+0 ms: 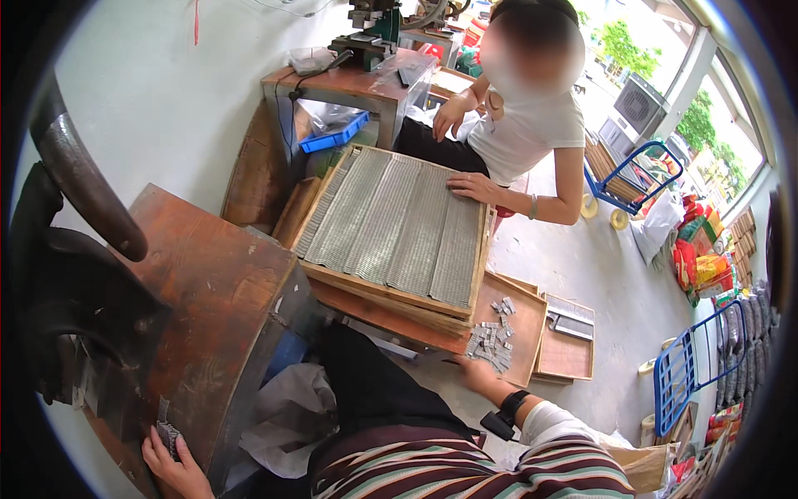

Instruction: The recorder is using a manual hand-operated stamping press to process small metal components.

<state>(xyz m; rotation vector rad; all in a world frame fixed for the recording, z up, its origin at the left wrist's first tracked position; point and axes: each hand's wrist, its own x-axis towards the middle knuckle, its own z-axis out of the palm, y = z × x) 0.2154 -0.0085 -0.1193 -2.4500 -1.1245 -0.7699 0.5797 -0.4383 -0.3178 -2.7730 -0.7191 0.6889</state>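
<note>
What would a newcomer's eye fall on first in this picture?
Probably the shallow wooden tray in the centre, filled with rows of grey metallic pieces. Then the bulky dark machine at the left edge, and the co-worker in white at upper right. Lower left, the wearer's left hand holds a ribbed grey strip.

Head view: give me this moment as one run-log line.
left hand: around ridged grey strip, wooden worktable | right hand: beside loose metal pieces in wooden tray, grip unclear | co-worker's hand: on metal-filled wooden frame
</note>
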